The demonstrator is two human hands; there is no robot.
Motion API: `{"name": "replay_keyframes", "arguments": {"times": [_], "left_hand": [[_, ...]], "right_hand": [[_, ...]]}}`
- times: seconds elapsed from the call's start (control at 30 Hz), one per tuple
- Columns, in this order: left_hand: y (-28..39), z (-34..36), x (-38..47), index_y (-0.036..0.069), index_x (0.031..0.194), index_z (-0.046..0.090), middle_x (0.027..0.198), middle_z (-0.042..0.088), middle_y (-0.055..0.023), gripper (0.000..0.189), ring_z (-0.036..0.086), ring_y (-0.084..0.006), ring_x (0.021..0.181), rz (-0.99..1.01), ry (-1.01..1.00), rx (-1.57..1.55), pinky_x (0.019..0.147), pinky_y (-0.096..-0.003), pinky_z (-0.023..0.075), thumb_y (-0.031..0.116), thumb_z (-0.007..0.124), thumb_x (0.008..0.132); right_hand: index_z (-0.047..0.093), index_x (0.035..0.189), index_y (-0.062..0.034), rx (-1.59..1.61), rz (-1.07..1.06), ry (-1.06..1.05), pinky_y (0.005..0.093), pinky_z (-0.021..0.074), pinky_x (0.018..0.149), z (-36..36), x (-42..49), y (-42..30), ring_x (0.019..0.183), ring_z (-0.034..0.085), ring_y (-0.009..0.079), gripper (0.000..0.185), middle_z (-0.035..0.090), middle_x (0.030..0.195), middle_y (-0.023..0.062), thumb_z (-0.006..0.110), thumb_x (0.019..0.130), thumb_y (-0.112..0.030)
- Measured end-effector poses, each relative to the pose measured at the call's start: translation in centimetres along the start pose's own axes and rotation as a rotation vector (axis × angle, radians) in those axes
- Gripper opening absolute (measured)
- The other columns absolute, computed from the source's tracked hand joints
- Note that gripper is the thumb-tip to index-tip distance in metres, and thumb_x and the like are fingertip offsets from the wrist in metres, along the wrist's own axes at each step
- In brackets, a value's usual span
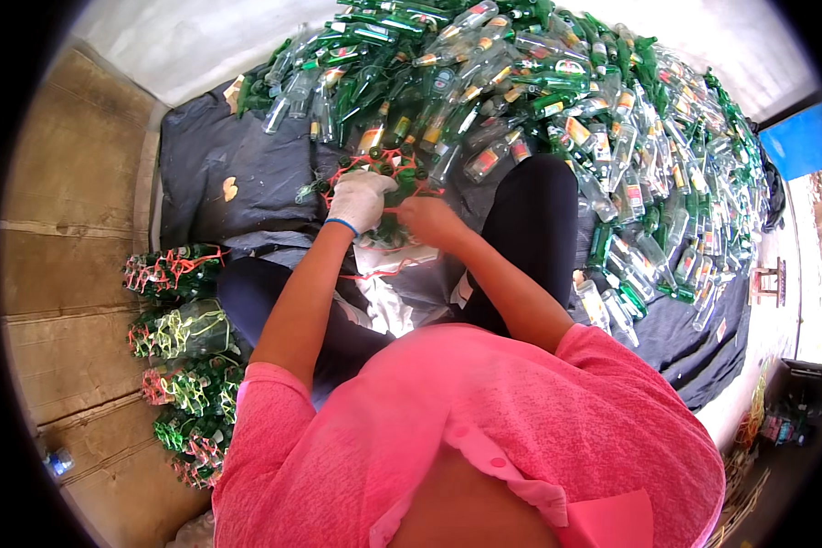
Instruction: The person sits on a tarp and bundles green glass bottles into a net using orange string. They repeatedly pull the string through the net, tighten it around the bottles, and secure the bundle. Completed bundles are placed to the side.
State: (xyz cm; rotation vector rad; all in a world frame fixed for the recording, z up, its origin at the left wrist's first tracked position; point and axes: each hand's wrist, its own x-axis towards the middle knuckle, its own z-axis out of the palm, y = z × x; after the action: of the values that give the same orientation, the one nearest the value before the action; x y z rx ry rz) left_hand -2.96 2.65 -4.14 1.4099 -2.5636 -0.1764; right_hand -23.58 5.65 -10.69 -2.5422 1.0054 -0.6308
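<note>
Between my knees stands a bundle of green glass bottles, their necks laced with red plastic strap (401, 159). My left hand (359, 198), in a white knit glove with a blue cuff, is curled over the near left side of the bundle; its fingertips are partly hidden. To its right, my bare right hand (430, 220) is closed on a length of the red strap, slightly blurred. Below both hands, a loose red strap end (383, 272) trails over a pale, shiny sheet (390, 301). The bundle's lower part is mostly covered by my hands and forearms.
A large heap of loose green and clear bottles (562, 75) rises ahead and right. Tied bottle bundles (192, 332) line my left side, by a cardboard-covered wall (75, 274). Black sheeting (246, 171) covers the floor. A small wooden stool (768, 282) stands far right.
</note>
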Motion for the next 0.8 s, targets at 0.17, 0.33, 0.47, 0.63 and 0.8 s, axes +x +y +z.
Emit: {"name": "replay_keyframes", "arguments": {"times": [0.17, 0.33, 0.47, 0.63, 0.8], "left_hand": [[0.0, 0.1, 0.0, 0.013, 0.108, 0.080, 0.100, 0.077, -0.0134, 0.022, 0.072, -0.0346, 0.102, -0.039, -0.078, 0.022, 0.094, -0.0465, 0.0546, 0.017, 0.067, 0.091], [0.5, -1.0, 0.6, 0.015, 0.108, 0.080, 0.098, 0.077, -0.0136, 0.023, 0.072, -0.0345, 0.102, -0.071, -0.192, 0.037, 0.093, -0.0476, 0.0547, 0.024, 0.062, 0.098], [0.2, -1.9, 0.6, 0.014, 0.110, 0.080, 0.094, 0.078, -0.0143, 0.029, 0.073, -0.0339, 0.100, -0.069, -0.259, -0.073, 0.092, -0.0476, 0.0548, 0.024, 0.061, 0.091], [0.0, -2.4, 0.3, 0.012, 0.113, 0.079, 0.080, 0.077, -0.0120, 0.038, 0.075, -0.0321, 0.093, -0.056, -0.287, -0.115, 0.090, -0.0460, 0.0555, 0.027, 0.060, 0.084], [-1.0, -1.6, 0.5, 0.010, 0.115, 0.078, 0.106, 0.078, -0.0099, 0.036, 0.073, -0.0317, 0.103, -0.012, -0.316, -0.114, 0.091, -0.0477, 0.0542, 0.029, 0.066, 0.086]], "right_hand": [[0.075, 0.097, -0.0031, 0.386, 0.494, 0.129, 0.0522, 0.0559, 0.084, -1.1, 1.1, -1.8, 0.092, 0.072, 0.0442, 0.025, 0.074, 0.094, 0.0245, 0.060, 0.097, -0.024], [0.073, 0.093, -0.0032, 0.376, 0.554, 0.223, 0.0545, 0.0559, 0.080, -2.4, 1.3, -2.4, 0.090, 0.071, 0.0463, 0.024, 0.073, 0.092, 0.0248, 0.061, 0.097, -0.024], [0.071, 0.091, -0.0029, 0.263, 0.536, 0.296, 0.0564, 0.0554, 0.075, -2.5, 1.5, -2.1, 0.086, 0.070, 0.0477, 0.021, 0.072, 0.089, 0.0242, 0.064, 0.095, -0.022], [0.069, 0.089, -0.0024, 0.243, 0.582, 0.321, 0.0557, 0.0551, 0.073, -2.0, 2.2, -1.7, 0.085, 0.070, 0.0477, 0.021, 0.072, 0.087, 0.0237, 0.068, 0.094, -0.023], [0.071, 0.092, -0.0019, 0.358, 0.655, 0.330, 0.0530, 0.0549, 0.074, -1.6, 2.6, -1.3, 0.087, 0.070, 0.0473, 0.023, 0.072, 0.089, 0.0239, 0.069, 0.094, -0.025]]}}
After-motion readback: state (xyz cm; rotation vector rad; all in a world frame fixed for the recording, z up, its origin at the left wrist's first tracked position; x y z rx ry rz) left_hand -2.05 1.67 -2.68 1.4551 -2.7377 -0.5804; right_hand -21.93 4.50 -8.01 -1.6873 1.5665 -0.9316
